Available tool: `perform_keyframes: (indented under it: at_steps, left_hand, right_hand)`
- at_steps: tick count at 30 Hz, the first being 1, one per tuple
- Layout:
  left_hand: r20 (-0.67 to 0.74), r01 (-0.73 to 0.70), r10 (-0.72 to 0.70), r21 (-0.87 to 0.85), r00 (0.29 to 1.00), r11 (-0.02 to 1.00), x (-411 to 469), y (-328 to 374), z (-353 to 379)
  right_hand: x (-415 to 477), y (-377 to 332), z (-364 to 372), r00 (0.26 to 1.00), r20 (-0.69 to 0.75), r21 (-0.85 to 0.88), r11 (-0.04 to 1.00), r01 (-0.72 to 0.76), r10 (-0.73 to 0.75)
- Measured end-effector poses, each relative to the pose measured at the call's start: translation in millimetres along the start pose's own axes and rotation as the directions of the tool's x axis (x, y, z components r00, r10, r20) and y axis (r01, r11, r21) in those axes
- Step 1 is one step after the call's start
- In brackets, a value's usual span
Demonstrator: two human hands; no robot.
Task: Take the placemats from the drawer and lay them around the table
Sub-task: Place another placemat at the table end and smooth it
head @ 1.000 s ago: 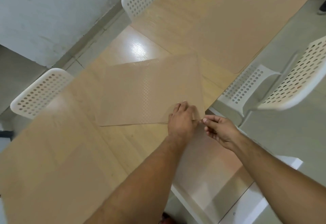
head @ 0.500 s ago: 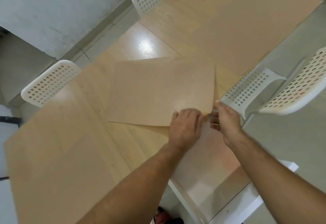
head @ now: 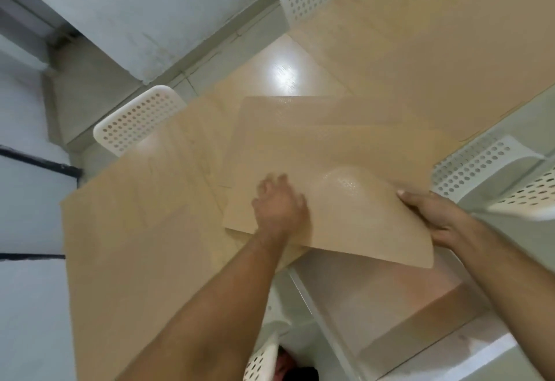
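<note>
Placemats [head: 345,155] on wooden table [head: 279,77], tiled floor [head: 99,80].

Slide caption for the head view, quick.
Left hand presses the top placemat while right hand grips its edge, bowing it over a second placemat on the table.

**Table** [head: 270,59]: pale wood-grain top with a glossy finish. A bright patch of glare sits on the bare strip toward the wall side.

Lying on it are four tan placemats with a fine perforated texture:
- **Far placemat** [head: 435,44]: flat, at the far right end.
- **Left placemat** [head: 135,245]: flat, at the near left end.
- **Middle placemat** [head: 270,116]: flat, at the centre, set askew.
- **Top placemat** [head: 360,164]: lies across the middle placemat and hides most of it, with a raised bulge toward its right side.
</note>
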State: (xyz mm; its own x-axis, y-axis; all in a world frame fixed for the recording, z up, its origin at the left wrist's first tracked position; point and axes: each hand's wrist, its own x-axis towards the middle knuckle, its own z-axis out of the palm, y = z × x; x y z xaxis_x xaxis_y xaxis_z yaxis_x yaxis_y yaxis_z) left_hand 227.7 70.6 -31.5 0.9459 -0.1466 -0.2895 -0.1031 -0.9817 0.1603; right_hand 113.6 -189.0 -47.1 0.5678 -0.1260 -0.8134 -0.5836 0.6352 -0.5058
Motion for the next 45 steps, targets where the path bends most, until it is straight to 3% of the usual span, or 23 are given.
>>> perform_keyframes:
  at_steps: [3, 5, 6, 8, 13, 19, 27, 30, 32, 38, 45]
  left_hand:
    - [0.057, 0.413, -0.409, -0.169, 0.911, 0.895, 20, -53, -10]
    - [0.104, 0.546, -0.54, -0.273, 0.835, 0.792, 22, -79, -12]
    - [0.105, 0.549, -0.544, -0.283, 0.833, 0.786, 21, -89, -13]
    - [0.089, 0.523, -0.525, -0.32, 0.847, 0.79, 18, -108, -15]
    - [0.093, 0.546, -0.614, -0.574, 0.784, 0.61, 3, -162, -28]
    - [-0.172, 0.422, -0.641, -0.622, 0.748, 0.66, -37, -220, -50]
    - [-0.329, 0.276, -0.673, -0.728, 0.662, 0.627, -139, -348, -93]
    - [-0.299, 0.251, -0.747, -0.813, 0.594, 0.525, -194, -411, -109]
    - [-0.21, 0.234, -0.792, -0.884, 0.573, 0.404, -238, -464, -115]
    - [0.074, 0.168, -0.769, -0.985, 0.635, 0.044, -388, -629, -109]
    - [0.057, 0.048, -0.822, -0.998, 0.567, -0.036, -477, -764, -128]
  right_hand:
    - [-1, 10, -3, 0.997, 0.061, 0.008, 0.998, -0.058, 0.057]
    - [-2, 15, 0, 0.991, 0.11, -0.009, 0.997, -0.079, 0.08]
    - [-1, 16, 2, 0.988, 0.128, -0.017, 0.996, -0.084, 0.085]
    - [-2, 17, 10, 0.984, 0.157, -0.014, 0.996, -0.086, 0.087]
    - [2, 15, 35, 0.988, 0.148, -0.082, 0.996, -0.032, 0.044]
    - [6, 38, 90, 0.971, 0.226, -0.257, 0.966, -0.02, 0.081]
    - [-37, 92, 216, 0.946, 0.301, -0.493, 0.829, 0.264, -0.122]
    - [-73, 131, 277, 0.921, 0.353, -0.525, 0.78, 0.341, -0.165]
    - [-97, 171, 321, 0.907, 0.387, -0.521, 0.773, 0.362, -0.164]
    - [-170, 312, 458, 0.869, 0.488, -0.53, 0.764, 0.368, -0.08]
    - [-222, 404, 598, 0.823, 0.568, -0.611, 0.661, 0.436, -0.018]
